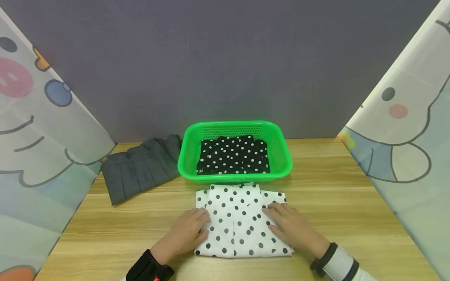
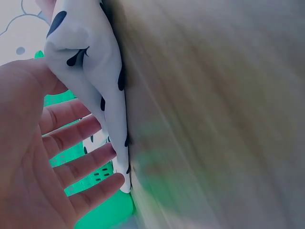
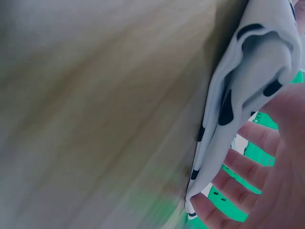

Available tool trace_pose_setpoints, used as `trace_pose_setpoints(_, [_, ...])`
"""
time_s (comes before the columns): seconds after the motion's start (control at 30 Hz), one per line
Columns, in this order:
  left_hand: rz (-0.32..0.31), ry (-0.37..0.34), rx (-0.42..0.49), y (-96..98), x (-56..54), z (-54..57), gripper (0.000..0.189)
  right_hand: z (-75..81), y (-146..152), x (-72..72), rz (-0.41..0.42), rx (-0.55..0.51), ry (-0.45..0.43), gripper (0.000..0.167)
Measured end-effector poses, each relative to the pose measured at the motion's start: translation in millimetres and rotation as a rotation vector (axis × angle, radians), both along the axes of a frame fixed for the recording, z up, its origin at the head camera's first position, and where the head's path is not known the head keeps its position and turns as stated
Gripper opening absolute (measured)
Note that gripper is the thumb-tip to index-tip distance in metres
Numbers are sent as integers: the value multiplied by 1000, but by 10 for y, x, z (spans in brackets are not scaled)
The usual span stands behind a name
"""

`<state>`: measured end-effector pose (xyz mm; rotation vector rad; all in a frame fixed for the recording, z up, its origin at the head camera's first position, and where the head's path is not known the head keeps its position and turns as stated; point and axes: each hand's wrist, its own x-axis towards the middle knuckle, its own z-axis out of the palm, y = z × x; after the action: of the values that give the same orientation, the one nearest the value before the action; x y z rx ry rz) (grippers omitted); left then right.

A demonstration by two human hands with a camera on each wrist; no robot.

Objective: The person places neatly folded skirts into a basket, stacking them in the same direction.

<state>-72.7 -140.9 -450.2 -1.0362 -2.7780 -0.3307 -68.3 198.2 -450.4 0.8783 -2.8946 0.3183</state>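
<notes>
Both the left hand (image 1: 187, 231) and right hand (image 1: 294, 227) lie outstretched against the folded white cloth (image 1: 239, 234), near the green basket (image 1: 233, 178).

The white cloth with black polka dots (image 1: 242, 226) lies folded in flat layers on the counter (image 1: 334, 187), near the middle. Its near edge is fairly straight; the far edge is stepped.

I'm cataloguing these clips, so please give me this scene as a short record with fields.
Left hand: touching the left side of the white dotted cloth
Right hand: touching its right side
White dotted cloth: folded, on the table
Green basket: beyond that cloth, holding black dotted cloth
Grey pleated cloth: on the table, left of the basket
</notes>
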Motion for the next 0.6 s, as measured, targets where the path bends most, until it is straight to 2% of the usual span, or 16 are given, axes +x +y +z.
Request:
trace_pose_setpoints(0.17, [28, -18, 2, -69, 30, 2, 22, -10, -63, -17, 4, -6, -14, 46])
trace_pose_setpoints(0.3, [40, 0, -3, -115, 50, 0, 22, -15, -106, -31, 3, -9, -33, 47])
trace_pose_setpoints(0.6, [53, 14, 25, -164, 78, -20, 22, -33, -161, -78, 27, -22, -4, 46])
